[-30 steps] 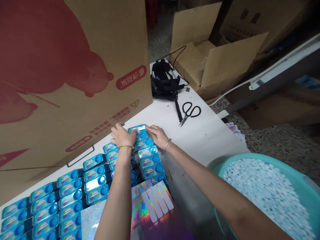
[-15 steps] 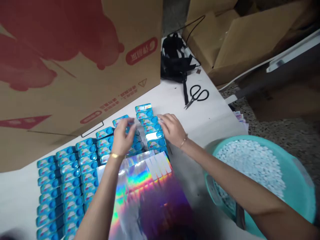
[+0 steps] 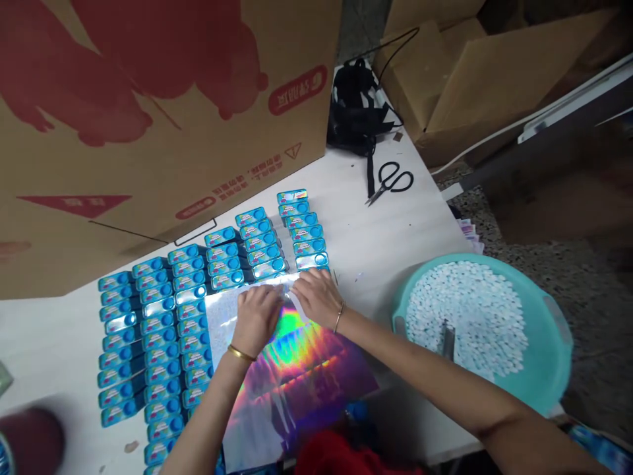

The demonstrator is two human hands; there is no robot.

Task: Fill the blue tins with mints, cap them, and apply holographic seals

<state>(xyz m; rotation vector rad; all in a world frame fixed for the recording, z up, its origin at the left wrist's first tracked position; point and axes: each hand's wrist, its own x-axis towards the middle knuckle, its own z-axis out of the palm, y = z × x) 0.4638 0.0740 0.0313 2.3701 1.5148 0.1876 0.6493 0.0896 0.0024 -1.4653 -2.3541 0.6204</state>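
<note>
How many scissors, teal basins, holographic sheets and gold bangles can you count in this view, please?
Scissors: 1
Teal basin: 1
Holographic sheet: 1
Gold bangles: 2, one on each wrist
Total: 5

**White table, crowded with tins**

The white table point(image 3: 386, 264) carries a big cardboard box point(image 3: 163, 112) printed in red, filling the stretch from nine to twelve o'clock. Just in front of it, rows of blue tins point(image 3: 198, 284) lie flat, side by side, running from the centre down to seven o'clock. A holographic sheet point(image 3: 301, 369) lies at six o'clock, its left edge over some tins. Black-handled scissors point(image 3: 390, 181) lie at one o'clock, with a black strap bundle point(image 3: 359, 105) just beyond them by the box's corner.
</note>
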